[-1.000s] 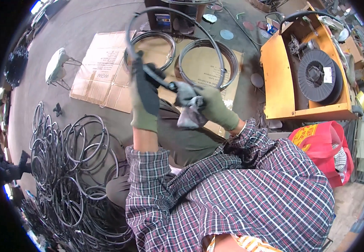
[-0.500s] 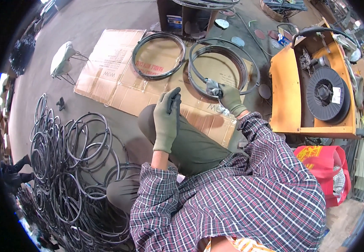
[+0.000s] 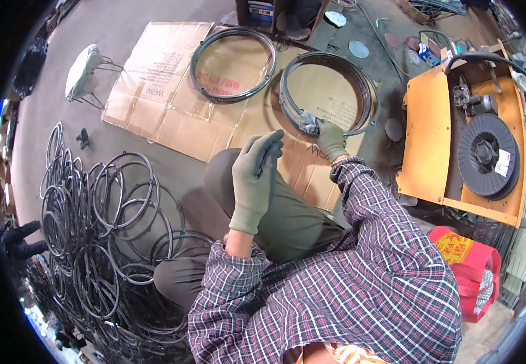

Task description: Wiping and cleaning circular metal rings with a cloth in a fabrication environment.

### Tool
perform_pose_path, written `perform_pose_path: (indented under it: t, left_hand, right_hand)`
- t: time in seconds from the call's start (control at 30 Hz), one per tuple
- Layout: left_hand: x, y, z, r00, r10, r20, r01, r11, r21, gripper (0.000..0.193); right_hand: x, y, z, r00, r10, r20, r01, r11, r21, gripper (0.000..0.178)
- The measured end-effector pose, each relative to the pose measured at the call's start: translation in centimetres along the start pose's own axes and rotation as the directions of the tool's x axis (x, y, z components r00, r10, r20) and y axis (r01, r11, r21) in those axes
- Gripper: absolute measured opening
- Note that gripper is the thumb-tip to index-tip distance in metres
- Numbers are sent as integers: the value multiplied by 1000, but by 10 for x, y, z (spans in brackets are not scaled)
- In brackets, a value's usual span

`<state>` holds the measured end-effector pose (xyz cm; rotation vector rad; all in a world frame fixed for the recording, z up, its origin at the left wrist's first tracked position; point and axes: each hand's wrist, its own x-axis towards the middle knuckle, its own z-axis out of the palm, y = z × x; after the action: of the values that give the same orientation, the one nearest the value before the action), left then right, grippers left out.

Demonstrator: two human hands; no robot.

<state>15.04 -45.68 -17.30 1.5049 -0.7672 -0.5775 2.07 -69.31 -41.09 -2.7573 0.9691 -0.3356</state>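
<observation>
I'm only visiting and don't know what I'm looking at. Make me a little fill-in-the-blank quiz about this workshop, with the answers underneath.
1. The right hand holds a grey ____ at the edge of the right ring stack.
2. The left ring stack lies on a flattened sheet of ____.
3. The seemingly empty hand is the person's ____ one.
4. Below the orange box in the picture, the bag is mostly ____.

Missing words: cloth; cardboard; left; red.

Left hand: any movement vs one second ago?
Yes: the left hand has come back toward the body and rightward, judged against the left hoop stack on the cardboard sheet; it overlapped that stack in view, now sits clear.
</observation>
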Motion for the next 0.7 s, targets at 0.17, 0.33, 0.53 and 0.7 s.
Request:
perform_pose_path:
  t: [0.17,0.33,0.53,0.7]
  left_hand:
    - [-5,10,5,999,-11,31,11,1000,-1,31]
    - [-6,13,8,999,-19,35,19,1000,-6,33]
    - [-6,18,14,999,4,55,-3,1000,-9,33]
    - [-4,19,10,996,37,82,-38,999,9,34]
  right_hand:
    - [-14,-2,1,1000,12,-28,-13,1000,-18,18]
    - [-18,-5,0,998,-6,-61,7,1000,14,20]
    - [-24,11,23,996,80,41,-78,996,-47,21]
    - [-26,13,26,998,26,48,-22,997,-70,22]
